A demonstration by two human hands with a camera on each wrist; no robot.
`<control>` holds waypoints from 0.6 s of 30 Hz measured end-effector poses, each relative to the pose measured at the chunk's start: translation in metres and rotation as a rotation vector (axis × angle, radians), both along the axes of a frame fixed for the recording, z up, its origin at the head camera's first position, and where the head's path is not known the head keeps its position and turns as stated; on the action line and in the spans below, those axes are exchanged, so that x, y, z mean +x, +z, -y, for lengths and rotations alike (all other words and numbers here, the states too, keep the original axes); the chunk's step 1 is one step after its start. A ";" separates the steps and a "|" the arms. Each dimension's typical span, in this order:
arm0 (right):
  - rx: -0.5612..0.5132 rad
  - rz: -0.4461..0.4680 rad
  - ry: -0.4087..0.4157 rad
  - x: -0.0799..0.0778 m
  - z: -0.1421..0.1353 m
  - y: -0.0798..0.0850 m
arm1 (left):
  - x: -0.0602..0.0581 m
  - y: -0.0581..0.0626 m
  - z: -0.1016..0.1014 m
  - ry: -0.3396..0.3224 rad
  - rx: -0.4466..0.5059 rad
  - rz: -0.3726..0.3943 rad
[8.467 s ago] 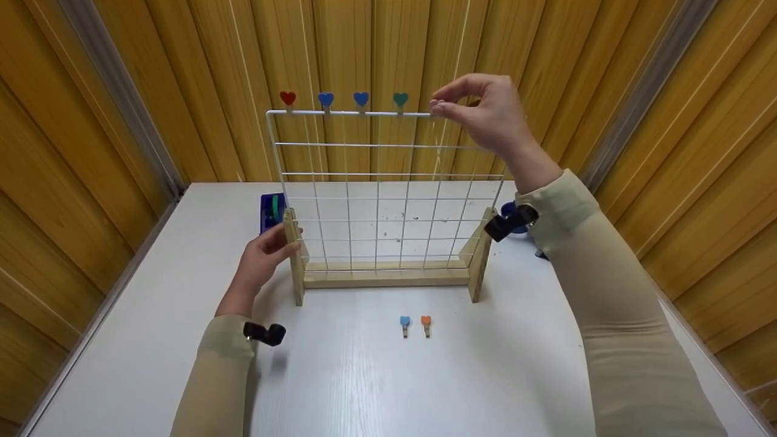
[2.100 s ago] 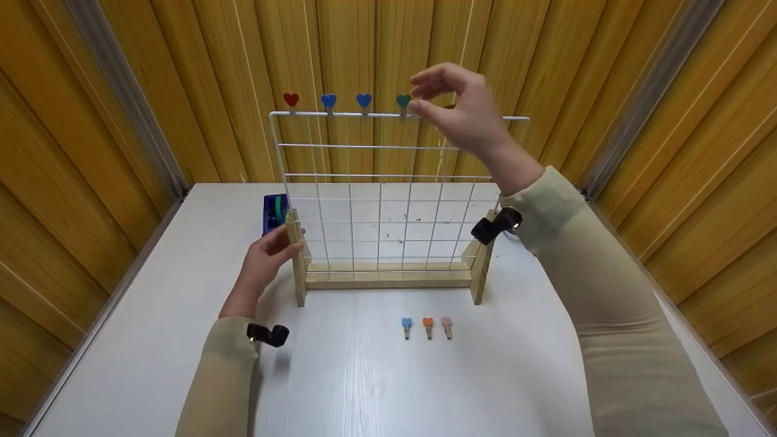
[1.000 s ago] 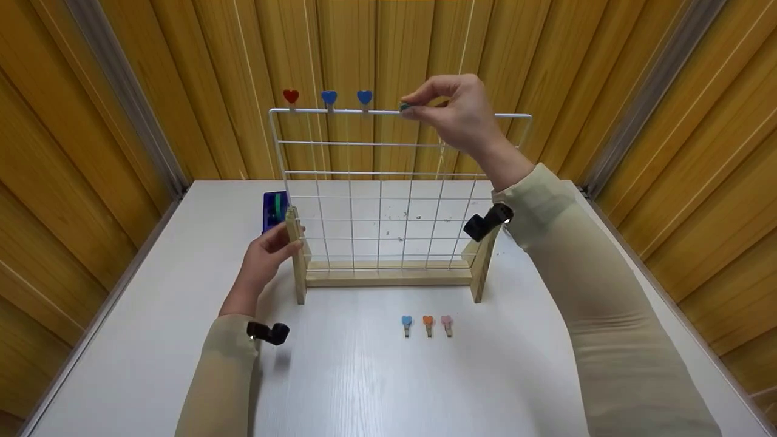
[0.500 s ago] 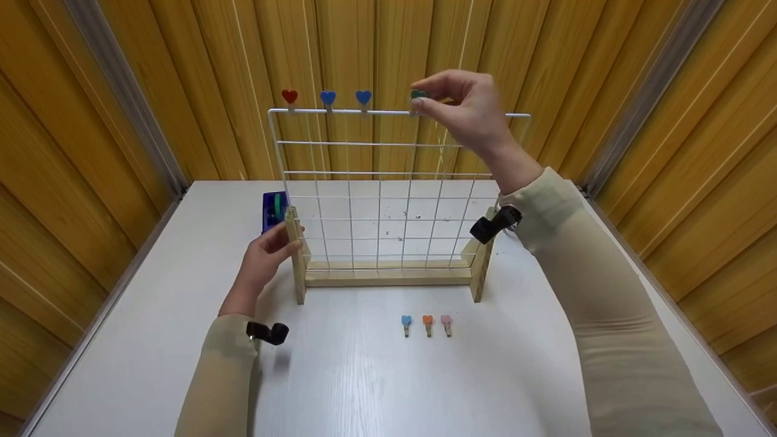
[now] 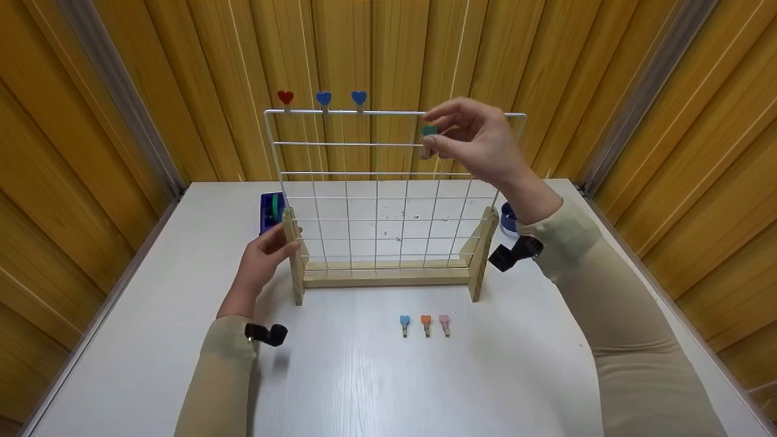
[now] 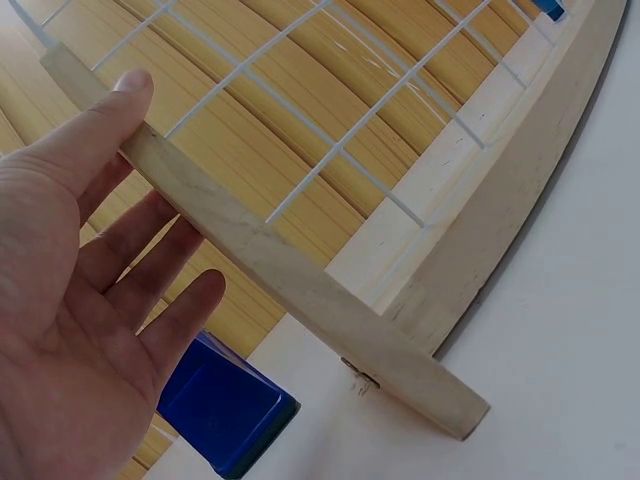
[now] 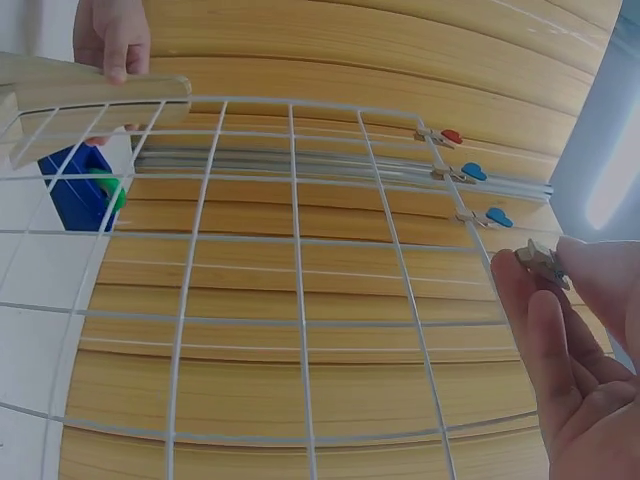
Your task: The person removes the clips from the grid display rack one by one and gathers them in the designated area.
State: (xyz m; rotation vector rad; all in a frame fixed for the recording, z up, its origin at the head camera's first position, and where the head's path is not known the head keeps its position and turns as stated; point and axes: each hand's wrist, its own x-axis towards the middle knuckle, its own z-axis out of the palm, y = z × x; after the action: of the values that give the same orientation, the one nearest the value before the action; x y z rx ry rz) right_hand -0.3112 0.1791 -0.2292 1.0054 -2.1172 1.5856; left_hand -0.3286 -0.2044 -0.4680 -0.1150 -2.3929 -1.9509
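My right hand [image 5: 476, 142] pinches a small wooden clothespin [image 5: 429, 131] with a green heart, in front of the white wire grid [image 5: 376, 145] and just below its top bar. In the right wrist view the clothespin [image 7: 541, 262] sits between thumb and fingertips, off the wire. My left hand [image 5: 262, 258] grips the left wooden upright [image 5: 294, 255] of the grid's stand; in the left wrist view its thumb lies over the upright [image 6: 250, 240], fingers behind. Clipped along the top bar are a red heart clothespin [image 5: 285, 98] and two blue heart clothespins [image 5: 323, 98].
Three clothespins lie in a row on the white table [image 5: 340, 376]: a light blue heart [image 5: 405, 320], an orange heart [image 5: 426, 320] and a pink heart [image 5: 444, 320]. Behind the stand are a blue box [image 5: 267, 212] at left and a round blue object [image 5: 508, 218] at right.
My right hand has taken the green heart clothespin off the top bar and moved it right and down. A pink one has joined the table row since the oldest frame. My left hand stays put.
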 end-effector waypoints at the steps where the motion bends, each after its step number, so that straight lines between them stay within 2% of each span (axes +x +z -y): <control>1: 0.006 0.018 0.007 0.002 -0.002 -0.004 | 0.000 0.000 0.000 -0.002 0.001 -0.004; 10: 0.060 0.124 0.031 0.025 -0.021 -0.048 | 0.000 0.000 0.002 -0.003 -0.003 0.018; 18: 0.098 0.235 -0.003 0.031 -0.039 -0.084 | 0.000 0.001 0.000 -0.011 0.004 0.008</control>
State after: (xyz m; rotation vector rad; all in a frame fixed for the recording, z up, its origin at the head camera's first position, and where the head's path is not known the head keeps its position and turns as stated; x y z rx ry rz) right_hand -0.2799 0.2184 -0.3128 0.8825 -2.3703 1.6859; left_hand -0.3290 -0.2047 -0.4669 -0.1197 -2.3984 -1.9645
